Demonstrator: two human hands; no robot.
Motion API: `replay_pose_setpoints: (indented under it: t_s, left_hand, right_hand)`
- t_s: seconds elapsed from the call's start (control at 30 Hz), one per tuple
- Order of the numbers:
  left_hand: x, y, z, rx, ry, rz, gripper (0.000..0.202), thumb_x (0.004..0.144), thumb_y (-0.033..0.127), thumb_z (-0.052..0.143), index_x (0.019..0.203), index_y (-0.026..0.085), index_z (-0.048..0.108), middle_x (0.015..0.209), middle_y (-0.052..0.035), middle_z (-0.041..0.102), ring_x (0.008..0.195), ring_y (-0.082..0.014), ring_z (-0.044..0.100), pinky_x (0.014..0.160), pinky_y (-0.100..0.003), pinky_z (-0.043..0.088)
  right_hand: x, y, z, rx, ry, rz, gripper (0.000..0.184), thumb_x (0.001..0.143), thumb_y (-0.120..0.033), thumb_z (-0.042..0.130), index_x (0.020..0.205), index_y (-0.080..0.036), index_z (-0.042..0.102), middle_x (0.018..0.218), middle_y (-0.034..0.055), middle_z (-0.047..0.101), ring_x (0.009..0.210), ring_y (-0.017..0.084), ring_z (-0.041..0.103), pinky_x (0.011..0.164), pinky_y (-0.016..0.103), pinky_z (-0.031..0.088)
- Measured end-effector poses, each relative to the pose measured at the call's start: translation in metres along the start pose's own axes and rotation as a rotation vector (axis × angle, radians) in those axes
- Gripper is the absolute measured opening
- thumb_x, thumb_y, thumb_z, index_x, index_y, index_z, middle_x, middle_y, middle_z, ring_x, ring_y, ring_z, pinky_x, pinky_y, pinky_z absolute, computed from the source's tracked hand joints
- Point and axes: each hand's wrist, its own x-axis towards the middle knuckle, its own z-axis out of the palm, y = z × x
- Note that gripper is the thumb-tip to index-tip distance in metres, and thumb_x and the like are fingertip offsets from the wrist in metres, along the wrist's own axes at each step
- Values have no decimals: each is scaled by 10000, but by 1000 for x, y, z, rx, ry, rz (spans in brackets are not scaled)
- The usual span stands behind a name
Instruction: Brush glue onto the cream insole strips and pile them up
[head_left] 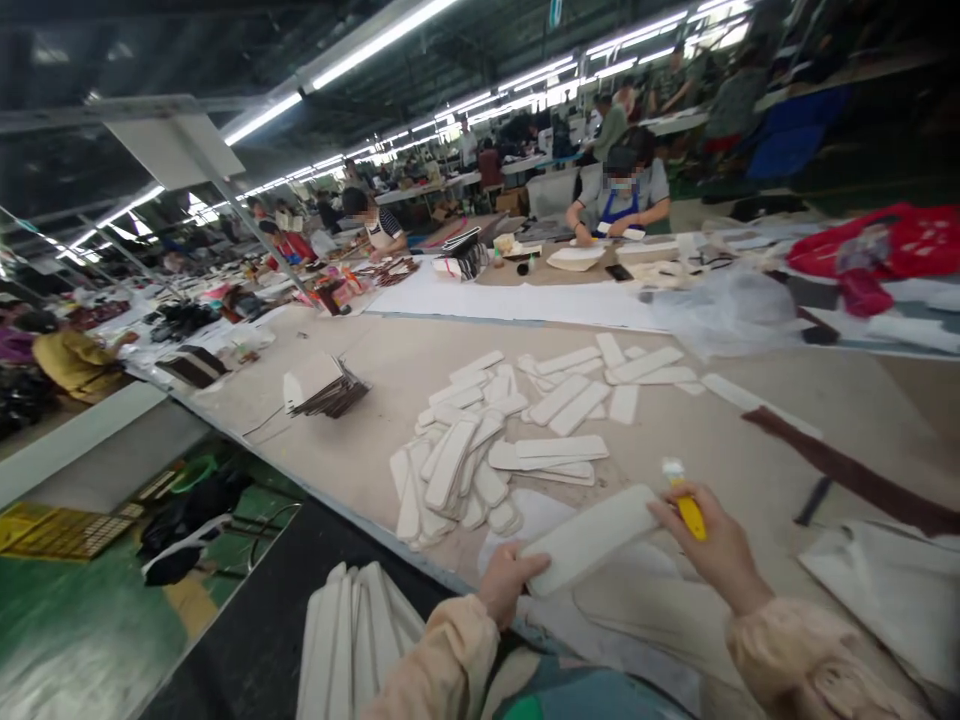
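My left hand (513,580) pinches the near end of a long off-white strip with rounded corners (592,540). My right hand (712,545) is closed around a yellow-handled brush (688,508) with pale bristles pointing up and away from me. The thumb and finger of that same hand also touch the strip's far right end, so it spans between both hands above the table. Just beyond lies a loose pile of similar off-white strips (454,460), spread over the table (375,350).
At my lower left stands a bundle of long pale strips (352,640). A dark brown strip (847,465) lies to the right, near folded white cloth (892,590). A stack of dark-edged pieces (330,390) sits left of the pile. A co-worker (626,195) works across the table.
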Motion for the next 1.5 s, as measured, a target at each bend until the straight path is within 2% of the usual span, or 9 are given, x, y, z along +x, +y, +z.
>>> replay_pose_setpoints:
  t_s: [0.3,0.47,0.67,0.8,0.9,1.0,1.1,1.23,1.5]
  left_hand:
    - [61,129,-83,-74,131,242,382,608,297,753,928,117,648,830,-69,692,689,-154,617,611,-238,470]
    - [109,150,-126,-82,297,289,358,625,287,720,950,176,620,889,-33,677,694,-139,617,568,-222,467]
    - [125,119,-162,541,634,15,356,639,384,671,880,135,590,843,-101,639,861,-262,607,692,-357,488]
    - [114,95,-159,1165,775,246,605,628,474,664,1094,110,533,1106,-190,554,1173,-386,411,917,-531,355]
    - [100,50,-125,1460,528,568,549,753,478,550,1172,126,500,1152,-172,524,1172,-331,418,962,-501,334]
    - [87,-17,-75,1484,56,621,514,771,447,565,1199,171,494,1142,-132,533,1101,-269,483,947,-435,382]
    - [81,-81,-31,1472,-170,599,699,689,443,665,1283,164,423,1173,-144,502,1105,-279,476,929,-436,404]
    - [80,-121,-1,1457,-195,567,764,668,427,690,1310,143,390,1147,-146,484,1075,-277,473,915,-435,409]
    - [86,-123,4,1454,-173,584,631,691,416,667,1239,170,474,1088,-114,491,1020,-254,486,886,-416,422]
  right_hand:
    - [1,-16,27,20,-122,4,245,804,-454,556,905,-252,462,1029,54,667,932,224,640,824,362,494]
    - [-14,7,13,-2,-73,84,244,795,-455,569,881,-253,461,1016,42,674,930,221,640,823,359,493]
    - [-53,33,-28,38,24,223,253,794,-468,564,889,-241,509,941,35,672,870,201,637,813,336,489]
    - [-90,46,-57,66,50,326,277,795,-479,552,906,-227,524,825,29,643,769,188,623,751,321,496]
    - [-118,53,-63,141,58,383,295,824,-480,498,946,-212,524,709,9,590,667,168,586,679,302,489]
    - [-140,53,-54,210,0,430,313,845,-468,452,982,-200,537,627,-15,527,586,147,530,601,280,461]
    - [-152,45,-38,270,-116,493,305,843,-454,447,994,-202,529,581,-39,505,545,133,503,563,261,436]
    - [-153,34,-18,367,-245,521,282,839,-458,441,945,-207,515,562,-56,501,527,122,492,546,243,424]
    - [-134,31,22,516,-386,515,276,840,-467,437,875,-207,522,539,-56,525,499,114,498,524,231,422]
